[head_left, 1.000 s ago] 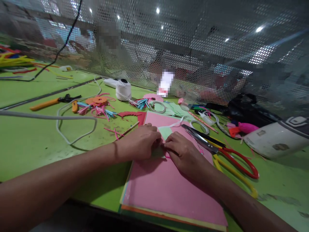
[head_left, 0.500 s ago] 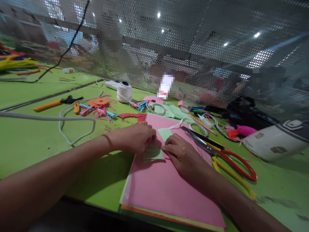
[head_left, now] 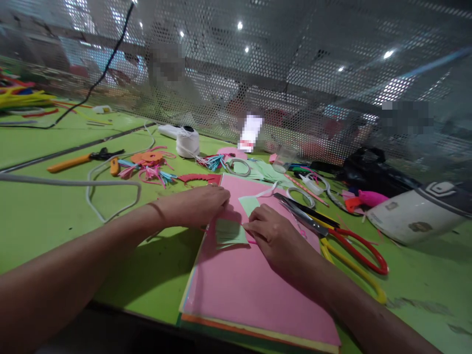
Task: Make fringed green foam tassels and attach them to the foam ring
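A pale green piece of paper (head_left: 231, 234) with cuts in its lower part lies on a stack of coloured sheets with a pink sheet (head_left: 258, 290) on top. My right hand (head_left: 276, 233) is closed at the right side of this green paper, its thumb and forefinger pinched on the paper's edge. Another bit of green paper (head_left: 249, 203) shows just above those fingers. Over the upper left edge of the pink sheet, my left hand (head_left: 202, 204) has its fingers curled together, apart from the cut paper. Whatever its fingertips may hold is hidden.
Large scissors (head_left: 324, 228) with red and yellow handles lie right of my right hand. A white container (head_left: 409, 214) stands farther right. Pliers (head_left: 84, 161), a grey cable (head_left: 110, 183), a thread spool (head_left: 187, 144) and orange-pink paper pieces (head_left: 149, 160) are on the left.
My left hand has drawn up and left, off the cut green paper, so more of that paper shows. My right hand stays pinched at its edge.
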The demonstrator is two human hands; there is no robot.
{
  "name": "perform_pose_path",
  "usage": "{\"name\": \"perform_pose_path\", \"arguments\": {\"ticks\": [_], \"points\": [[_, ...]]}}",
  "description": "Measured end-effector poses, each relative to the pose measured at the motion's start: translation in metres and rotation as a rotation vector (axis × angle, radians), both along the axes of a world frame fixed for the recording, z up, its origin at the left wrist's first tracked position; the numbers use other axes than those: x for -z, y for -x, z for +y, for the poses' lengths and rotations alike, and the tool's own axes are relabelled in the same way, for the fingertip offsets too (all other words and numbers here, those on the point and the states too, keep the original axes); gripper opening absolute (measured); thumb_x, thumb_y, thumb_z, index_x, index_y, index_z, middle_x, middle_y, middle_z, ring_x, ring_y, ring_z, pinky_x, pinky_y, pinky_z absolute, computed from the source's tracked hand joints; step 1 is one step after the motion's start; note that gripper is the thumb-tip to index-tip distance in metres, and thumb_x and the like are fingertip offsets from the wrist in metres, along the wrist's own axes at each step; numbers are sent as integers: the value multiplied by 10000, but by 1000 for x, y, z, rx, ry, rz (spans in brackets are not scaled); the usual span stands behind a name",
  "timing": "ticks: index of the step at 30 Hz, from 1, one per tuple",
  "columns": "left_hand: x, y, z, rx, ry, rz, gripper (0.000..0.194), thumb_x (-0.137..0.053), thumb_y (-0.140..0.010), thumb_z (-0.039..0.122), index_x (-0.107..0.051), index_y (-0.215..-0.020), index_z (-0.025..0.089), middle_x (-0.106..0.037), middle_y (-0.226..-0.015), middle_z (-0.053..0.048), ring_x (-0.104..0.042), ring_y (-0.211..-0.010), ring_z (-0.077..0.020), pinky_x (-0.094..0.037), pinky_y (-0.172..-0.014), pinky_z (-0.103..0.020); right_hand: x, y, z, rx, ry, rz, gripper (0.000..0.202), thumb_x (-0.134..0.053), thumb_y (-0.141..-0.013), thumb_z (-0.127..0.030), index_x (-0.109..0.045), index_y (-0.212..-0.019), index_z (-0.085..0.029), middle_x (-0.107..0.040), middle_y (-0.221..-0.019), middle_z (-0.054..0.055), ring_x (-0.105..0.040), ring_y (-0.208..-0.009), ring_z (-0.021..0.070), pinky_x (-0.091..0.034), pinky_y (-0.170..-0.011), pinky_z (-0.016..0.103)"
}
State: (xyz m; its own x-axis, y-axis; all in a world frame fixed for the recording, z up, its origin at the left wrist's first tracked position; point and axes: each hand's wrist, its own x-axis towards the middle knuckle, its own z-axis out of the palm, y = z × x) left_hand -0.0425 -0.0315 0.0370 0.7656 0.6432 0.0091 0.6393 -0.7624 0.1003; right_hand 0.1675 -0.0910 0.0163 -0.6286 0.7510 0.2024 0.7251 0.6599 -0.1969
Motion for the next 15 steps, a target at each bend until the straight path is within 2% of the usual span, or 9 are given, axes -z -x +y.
{"name": "perform_pose_path", "arguments": {"ticks": [4,8,11,15], "points": [[-3,-3,-2,-99,91,-91,160,-376,-866,179,-533,-894,166,-589,-708,-34,-478,-549,-137,-303,-477,-235,0,0,0,10,10,2,214,-486,-842,-44,-634,-723,-141,-559,-801,74,-483,-787,181,-394,-660,300],[-6,-1,-3,-99,92,-171,207,-396,-875,228,-587,-941,184,-627,-754,-38,-546,-651,-145,-357,-558,-229,1,0,0,7,-5,9,216,-488,-838,-38,-633,-721,-146,-557,-797,71,-480,-784,177,-391,-656,298],[-11,5,-4,-37,110,-113,199,-442,-846,213,-640,-860,202,-645,-766,-28,-564,-690,-141,-366,-595,-225,0,0,0,11,2,-6,217,-492,-834,-36,-636,-716,-148,-552,-788,66,-474,-769,173,-383,-638,290],[-14,15,-3,-33,123,62,152,-510,-767,183,-643,-696,198,-611,-653,-10,-511,-563,-126,-303,-504,-229,0,0,0,15,2,-2,213,-494,-825,-19,-647,-739,-140,-552,-792,68,-473,-770,171,-386,-648,289]]}}
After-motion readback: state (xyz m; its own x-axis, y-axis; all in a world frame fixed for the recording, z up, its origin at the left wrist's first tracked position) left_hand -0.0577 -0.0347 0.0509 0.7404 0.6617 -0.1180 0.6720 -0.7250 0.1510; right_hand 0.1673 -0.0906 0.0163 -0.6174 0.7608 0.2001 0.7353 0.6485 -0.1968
